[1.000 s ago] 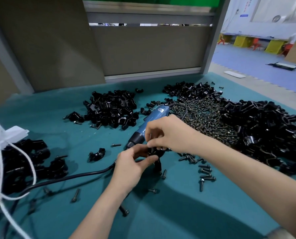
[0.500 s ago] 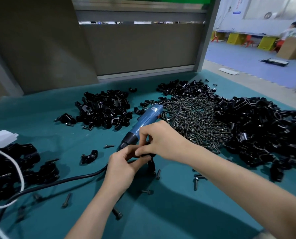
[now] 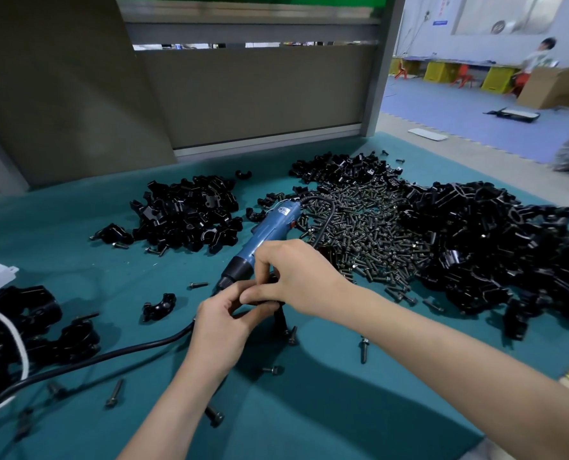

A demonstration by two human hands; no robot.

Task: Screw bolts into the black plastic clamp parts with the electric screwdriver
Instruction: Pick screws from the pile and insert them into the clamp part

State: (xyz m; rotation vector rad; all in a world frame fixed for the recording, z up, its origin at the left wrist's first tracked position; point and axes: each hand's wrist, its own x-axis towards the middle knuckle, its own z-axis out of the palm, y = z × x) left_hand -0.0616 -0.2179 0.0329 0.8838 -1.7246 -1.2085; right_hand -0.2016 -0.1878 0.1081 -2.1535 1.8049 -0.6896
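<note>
clamp part [image 3: 279, 317] pinched by my left grip [image 3: 223, 323] and right grip [image 3: 296, 277]; screwdriver [image 3: 266, 234] idle on bench [image 3: 309, 410], bolt heap [image 3: 359, 234] yet to do.

You work on a matt teal cloth [image 3: 309, 410], felt-like and faintly fuzzy. The heaped clamp parts [image 3: 190, 214] are black plastic, smooth and glossy, catching light on their edges; the clamp part [image 3: 279, 318] you hold looks the same. The bolts [image 3: 366, 227] are dark metal with a dull sheen. Your screwdriver [image 3: 269, 227] has a smooth blue plastic body and a black collar; its cable [image 3: 110, 354] looks like smooth, semi-matt rubber.
</note>
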